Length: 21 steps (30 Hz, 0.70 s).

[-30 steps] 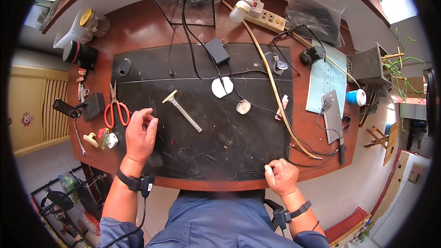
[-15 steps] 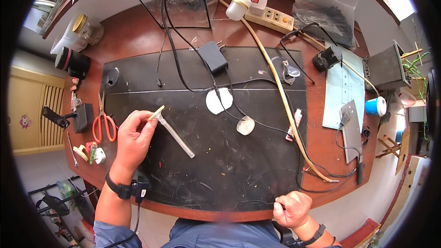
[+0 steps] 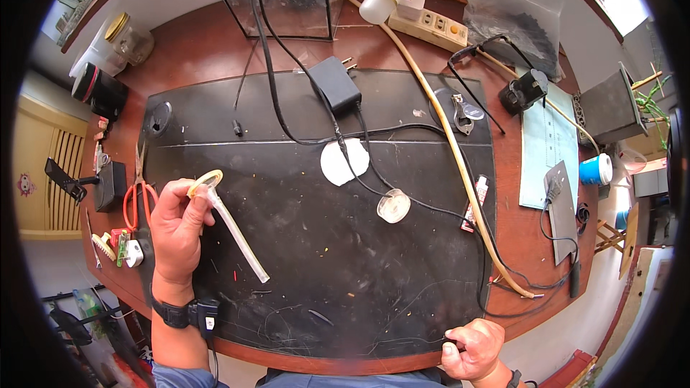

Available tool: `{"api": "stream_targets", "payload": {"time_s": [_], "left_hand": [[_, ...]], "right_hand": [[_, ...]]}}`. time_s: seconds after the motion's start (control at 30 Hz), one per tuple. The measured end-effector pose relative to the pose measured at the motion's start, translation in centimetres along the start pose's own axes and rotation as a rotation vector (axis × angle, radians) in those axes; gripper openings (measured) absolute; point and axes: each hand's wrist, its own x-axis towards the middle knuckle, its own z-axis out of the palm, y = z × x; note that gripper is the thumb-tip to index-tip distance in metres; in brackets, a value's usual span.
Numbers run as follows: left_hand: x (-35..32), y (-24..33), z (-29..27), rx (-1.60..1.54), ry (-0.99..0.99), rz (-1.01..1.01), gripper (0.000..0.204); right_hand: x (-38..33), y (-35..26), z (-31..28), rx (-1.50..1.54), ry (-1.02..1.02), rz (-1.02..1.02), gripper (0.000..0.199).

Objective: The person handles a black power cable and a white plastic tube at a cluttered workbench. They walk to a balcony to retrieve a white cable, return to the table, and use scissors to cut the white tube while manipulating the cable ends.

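Observation:
My left hand (image 3: 178, 226) is raised over the left part of a black desk mat (image 3: 287, 244), its thumb and fingers pinched on the top of a clear plastic tube (image 3: 241, 241). That top end carries a pale yellow ring (image 3: 206, 180), seen at a slant. From the pinch the tube slopes down and to the right, its free end over the mat. Orange-handled scissors (image 3: 130, 208) lie just left of this hand. By the mat's front right corner my right hand (image 3: 476, 348) is curled into a fist; whether anything is inside is hidden.
Mid-mat are a white round piece (image 3: 343, 164), a small clear round dish (image 3: 394, 205) and a black power adapter (image 3: 336, 85) with cables. A long tan cable (image 3: 445, 133) crosses the right side. A grey cleaver (image 3: 560, 208) lies farther right; a glass tank (image 3: 287, 0) stands behind.
My left hand has moved left and slightly nearer me, with the tube now steeper and its yellow ring turned more into view. My right fist stays closed; the whole view has shifted a little.

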Motion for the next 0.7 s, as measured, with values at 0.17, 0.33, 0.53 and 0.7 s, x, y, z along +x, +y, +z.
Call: {"api": "stream_targets", "payload": {"time_s": [0.17, 0.33, 0.53, 0.7], "left_hand": [[0.2, -0.2, 0.0, -0.005, 0.0, 0.049, 0.015], [0.2, -1.0, -0.3, -0.121, 0.021, 0.18, 0.015], [0.3, -0.7, -0.6, -0.273, 0.01, 0.189, 0.016], [0.0, 0.5, -0.3, -0.486, -0.069, 0.162, 0.019]], "right_hand": [[-0.1, 0.3, -0.1, 0.002, 0.0, -0.009, 0.016], [-0.1, 0.5, -0.3, 0.066, 0.008, -0.018, 0.016], [0.2, -0.1, -0.2, 0.105, 0.064, -0.035, 0.018], [0.0, -1.0, 0.1, 0.177, 0.09, 0.14, 0.01]]}}
